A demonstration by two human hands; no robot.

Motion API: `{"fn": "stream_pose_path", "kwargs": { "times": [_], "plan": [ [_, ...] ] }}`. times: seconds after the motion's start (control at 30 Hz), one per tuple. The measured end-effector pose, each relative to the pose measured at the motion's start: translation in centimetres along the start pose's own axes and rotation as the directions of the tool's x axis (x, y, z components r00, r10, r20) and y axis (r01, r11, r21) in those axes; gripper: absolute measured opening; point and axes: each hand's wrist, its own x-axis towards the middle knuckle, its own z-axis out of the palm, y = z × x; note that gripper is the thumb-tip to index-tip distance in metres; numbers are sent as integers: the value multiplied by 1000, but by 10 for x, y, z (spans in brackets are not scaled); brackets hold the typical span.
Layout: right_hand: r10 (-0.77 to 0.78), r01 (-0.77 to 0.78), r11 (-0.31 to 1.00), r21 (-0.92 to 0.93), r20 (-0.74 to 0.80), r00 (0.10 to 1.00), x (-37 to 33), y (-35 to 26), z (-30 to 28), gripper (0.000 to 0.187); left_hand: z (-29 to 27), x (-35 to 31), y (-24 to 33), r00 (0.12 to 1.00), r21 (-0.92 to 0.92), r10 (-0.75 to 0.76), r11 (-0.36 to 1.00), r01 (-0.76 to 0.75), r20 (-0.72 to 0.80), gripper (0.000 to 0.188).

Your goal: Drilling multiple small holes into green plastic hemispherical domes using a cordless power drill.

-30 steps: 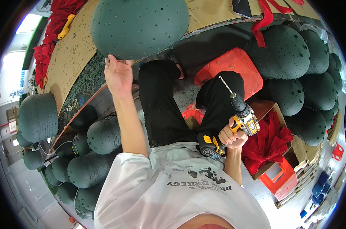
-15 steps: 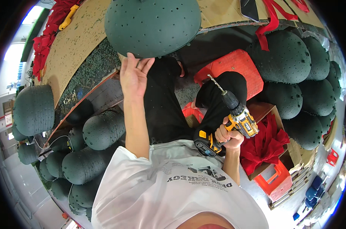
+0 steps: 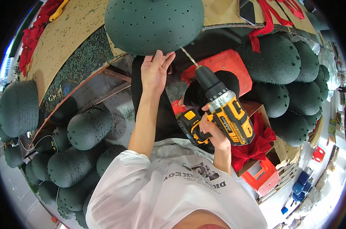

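A dark green, hollow-looking dome (image 3: pixel 153 26) dotted with small holes is at the top, over the worktable's edge. Against its near rim, my left hand (image 3: pixel 154 72) rests palm up with fingers stretched out, not wrapped round it. My right hand (image 3: pixel 215 131) grips the handle of a yellow and black cordless drill (image 3: pixel 230 114). The long twist bit (image 3: pixel 189 56) points up and left, its tip at the dome's lower right side; whether it has entered the surface I cannot tell.
Stacked green domes stand at the left (image 3: pixel 71 164) and right (image 3: pixel 274 59). Green shavings (image 3: pixel 83 65) cover the table edge. A phone (image 3: pixel 247 11) and red ribbons (image 3: pixel 266 23) lie at the back right. A red stool (image 3: pixel 226 68) and a box of red fabric (image 3: pixel 257 141) are nearby.
My right hand has brought the drill up and left, so its bit now reaches the dome. The left hand has shifted right along the rim. The view has moved slightly.
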Motion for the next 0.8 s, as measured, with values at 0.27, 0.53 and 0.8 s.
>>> {"fn": "stream_pose_path", "kwargs": {
  "times": [0.27, 0.53, 0.8],
  "plan": [
    [-378, 465, 186, -865, 374, 847, 0, 0, 21, 20, -1, 3, -13, 994, -33, 111, 993, -112, -15, 22],
    [-383, 464, 161, -871, 378, 843, 2, 2, 28, 21, 4, 3, -13, 989, -9, 142, 990, -143, -34, 23],
    [-100, 45, 450, -892, -1, 995, -7, -2, 33, 24, 4, 4, -18, 986, -3, 160, 987, -160, -50, 24]
  ]
}}
